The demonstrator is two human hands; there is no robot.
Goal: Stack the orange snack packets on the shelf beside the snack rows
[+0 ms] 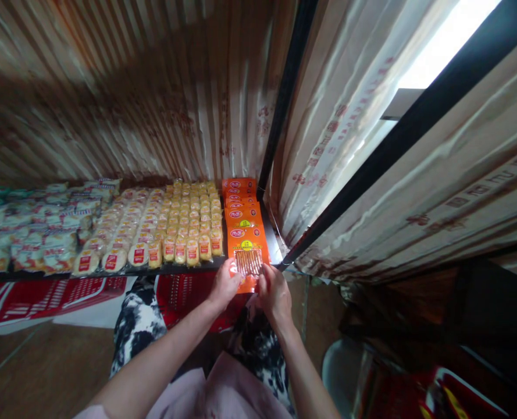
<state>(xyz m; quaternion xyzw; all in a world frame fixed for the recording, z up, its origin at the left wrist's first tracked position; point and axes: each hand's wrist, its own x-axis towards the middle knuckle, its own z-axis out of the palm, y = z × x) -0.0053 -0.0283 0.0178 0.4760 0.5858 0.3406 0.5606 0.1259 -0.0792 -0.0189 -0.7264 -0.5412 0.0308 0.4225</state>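
An orange snack packet (pixel 248 256) with a clear window lies at the front of a row of like packets (pixel 239 201) on the dark shelf's right end. My left hand (pixel 224 284) grips its lower left edge, fingers closed on it. My right hand (pixel 272 290) holds its lower right edge the same way. The packet's bottom hangs over the shelf's front edge (pixel 171 270).
Rows of small yellow snack packs (pixel 191 224) and round red-labelled packs (pixel 118 241) fill the shelf to the left, with white bags (pixel 31 233) beyond. Red baskets (pixel 57 294) stand below the shelf. A black upright post (pixel 284 99) and striped curtains stand behind and right.
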